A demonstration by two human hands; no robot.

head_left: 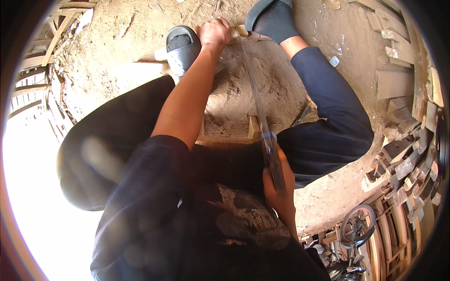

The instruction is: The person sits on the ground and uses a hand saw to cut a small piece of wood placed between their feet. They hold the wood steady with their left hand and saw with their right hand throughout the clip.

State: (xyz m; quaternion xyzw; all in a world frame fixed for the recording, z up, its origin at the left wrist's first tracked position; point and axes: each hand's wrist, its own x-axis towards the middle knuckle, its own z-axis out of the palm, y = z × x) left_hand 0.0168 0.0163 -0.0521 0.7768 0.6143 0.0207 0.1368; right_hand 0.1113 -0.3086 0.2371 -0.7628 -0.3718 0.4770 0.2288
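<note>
My right hand [284, 180] is closed round the handle of a long, narrow handsaw [256, 96] close to my body. The saw's thin blade runs away from me, and its far end meets a short length of pale wood [241, 31] low over the ground. On that wood, just left of the blade, my left hand [214, 33] is clenched at the end of an outstretched arm. A grey slide sandal [185, 55] on my left foot is beside this hand. My right foot, in a dark sock and sandal [272, 21], is at the wood's right end.
Beneath me is a low wooden seat [225, 140], partly hidden by my legs. Wood offcuts [403, 150] are piled along the right. A bicycle wheel [357, 225] stands at the lower right by curved wooden slats [398, 229]. More timber [35, 75] lines the left.
</note>
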